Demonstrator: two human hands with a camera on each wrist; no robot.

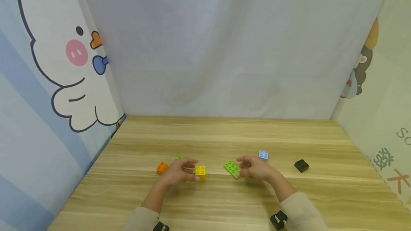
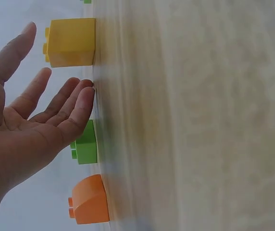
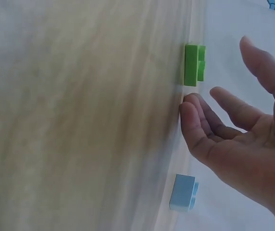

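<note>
My left hand [image 1: 192, 169] hovers open over the wooden table [image 1: 224, 134], just left of a yellow brick [image 1: 200, 172]. Its relaxed fingers [image 2: 75, 108] reach the tabletop between the yellow brick [image 2: 72, 42] and a small green brick [image 2: 85, 144]. My right hand [image 1: 241, 167] is open too, right beside a flat green plate [image 1: 232, 169]. In the right wrist view its fingers [image 3: 195, 120] touch the table short of the green plate [image 3: 193, 64]. Neither hand holds anything.
An orange brick [image 1: 162, 167] lies left of the left hand. A light blue brick [image 1: 263, 155] sits behind the right hand, and a black brick [image 1: 301, 165] lies farther right. Cloth walls close the table at the back and on both sides.
</note>
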